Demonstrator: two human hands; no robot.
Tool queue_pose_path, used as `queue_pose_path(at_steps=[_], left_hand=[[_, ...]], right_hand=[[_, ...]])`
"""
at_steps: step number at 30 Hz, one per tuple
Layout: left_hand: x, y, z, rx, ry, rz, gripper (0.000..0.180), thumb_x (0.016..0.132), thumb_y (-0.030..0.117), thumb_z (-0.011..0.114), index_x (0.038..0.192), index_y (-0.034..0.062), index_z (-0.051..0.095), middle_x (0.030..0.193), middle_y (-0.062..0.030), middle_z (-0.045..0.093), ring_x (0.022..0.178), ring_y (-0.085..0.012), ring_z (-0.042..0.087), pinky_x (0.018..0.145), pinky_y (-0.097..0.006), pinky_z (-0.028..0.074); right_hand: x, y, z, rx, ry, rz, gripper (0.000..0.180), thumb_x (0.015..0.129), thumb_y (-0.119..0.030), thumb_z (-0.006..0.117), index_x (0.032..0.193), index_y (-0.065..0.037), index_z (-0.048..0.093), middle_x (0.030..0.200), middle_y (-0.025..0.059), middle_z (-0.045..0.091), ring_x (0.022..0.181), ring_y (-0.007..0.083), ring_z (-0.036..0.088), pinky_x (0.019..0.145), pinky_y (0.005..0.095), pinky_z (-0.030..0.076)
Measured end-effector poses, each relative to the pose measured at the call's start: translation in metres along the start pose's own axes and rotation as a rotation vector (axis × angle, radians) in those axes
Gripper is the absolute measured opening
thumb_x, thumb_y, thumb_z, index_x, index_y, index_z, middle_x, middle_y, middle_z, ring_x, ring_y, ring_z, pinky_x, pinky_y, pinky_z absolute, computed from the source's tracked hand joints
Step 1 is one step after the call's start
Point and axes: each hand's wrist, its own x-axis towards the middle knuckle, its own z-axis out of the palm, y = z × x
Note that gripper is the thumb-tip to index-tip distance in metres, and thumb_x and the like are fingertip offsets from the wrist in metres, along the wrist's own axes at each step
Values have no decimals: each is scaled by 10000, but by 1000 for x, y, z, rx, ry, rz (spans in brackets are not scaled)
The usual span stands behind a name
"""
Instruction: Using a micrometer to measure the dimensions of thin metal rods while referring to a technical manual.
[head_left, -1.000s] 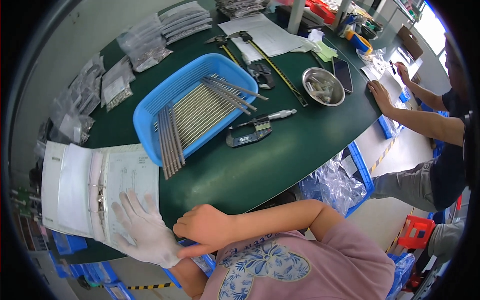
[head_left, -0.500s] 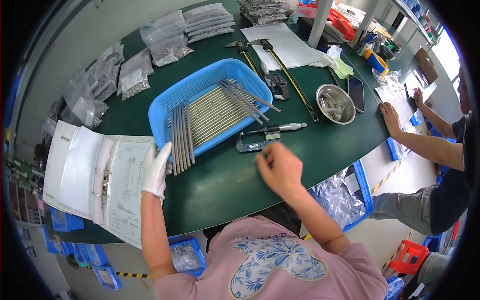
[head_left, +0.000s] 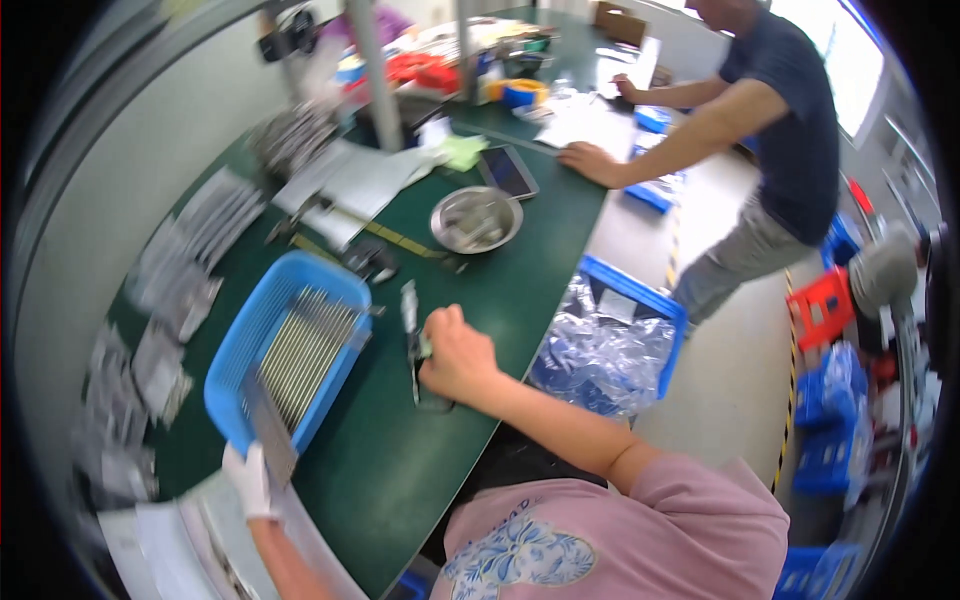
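My right hand (head_left: 459, 358), bare, has its fingers curled onto the middle of a digital micrometer (head_left: 409, 310) lying on the green table. Its thimble points away from me and its frame sticks out near my wrist. My left hand (head_left: 252, 482), in a white glove, is at the near corner of a blue plastic basket (head_left: 228, 375); blur hides whether its fingers grip the rim. Thin metal rods (head_left: 305, 355) lie side by side in the basket. A bunch of greyer rods (head_left: 270, 425) leans over its near end, beside the glove, and others cross the far right side.
Calipers (head_left: 370, 262) and a steel bowl (head_left: 476, 220) of small parts lie beyond the micrometer, near a phone (head_left: 508, 172). Bagged parts (head_left: 175, 265) line the left. An open binder (head_left: 190, 540) is by my left arm. A co-worker (head_left: 790, 120) leans on the table at the right.
My view has swung to the right, so the table appears turned. My right hand has moved from beside the micrometer onto it. My left hand stays at the basket's corner.
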Motion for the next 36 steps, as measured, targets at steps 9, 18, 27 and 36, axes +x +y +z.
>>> queue_pose_path(at_steps=[9, 18, 27, 36], left_hand=[[0, 125, 68, 1239, -91, -46, 397, 658, 430, 615, 647, 41, 537, 716, -144, 585, 717, -311, 570, 661, -379, 439], [39, 110, 64, 1521, -444, -177, 359, 609, 296, 532, 772, -10, 625, 764, -237, 584, 807, -376, 568, 699, -399, 447], [36, 121, 28, 438, -451, -570, 274, 816, 231, 446, 585, 86, 418, 453, 6, 325, 389, -65, 347, 374, -189, 289], [-52, 150, 36, -1035, -39, -273, 309, 888, 288, 416, 637, 111, 439, 510, 28, 280, 383, -70, 238, 362, -198, 210]], right_hand=[[-4, 26, -31, -106, -192, -47, 205, 621, -106, 535, 785, 6, 485, 809, 144, 482, 683, 315, 561, 576, 406, 463], [20, 43, -65, 22, -436, -3, 291, 549, -140, 600, 768, 20, 494, 764, 171, 554, 702, 333, 570, 589, 412, 460], [30, 51, -89, 120, -640, -49, 314, 605, -49, 549, 871, 41, 407, 744, 186, 546, 699, 357, 558, 602, 436, 441], [7, 42, -89, -123, -607, -172, 314, 628, -96, 558, 872, 57, 435, 834, 181, 515, 733, 328, 571, 615, 384, 476]])
